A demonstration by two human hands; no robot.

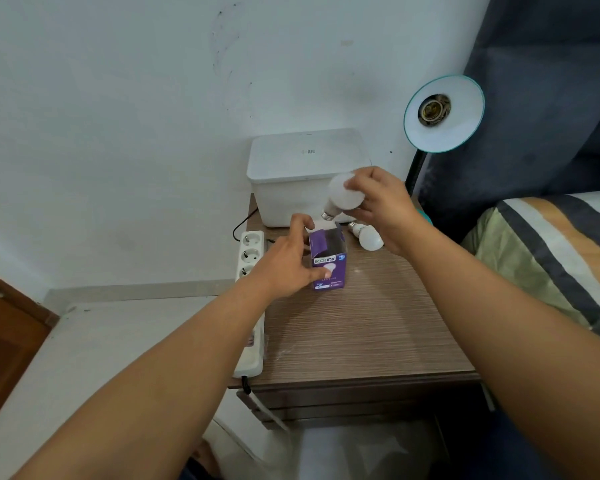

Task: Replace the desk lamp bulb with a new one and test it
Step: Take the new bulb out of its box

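the right hand (378,206) holds the new bulb (345,197) by its white globe, fingers (355,180) wrapped over the top, metal screw base pointing down-left just above the open purple box (328,259). the left hand (288,265) steadies that box on the worktop (361,334), thumb and fingers pinching its sides. the bulb looks clear of the carton, so the step in hand is carrying it to the lamp. the teal lamp shade (444,114) sits up and to the right with its socket (433,109) bare and facing the camera. a second bulb (369,237), probably the old one, lies on the worktop just beside the box. to do it well: let go of the box, keep the grip on the globe light, turn the base toward the socket, line the thread up straight, and perhaps brace the shade with the free hand before twisting.
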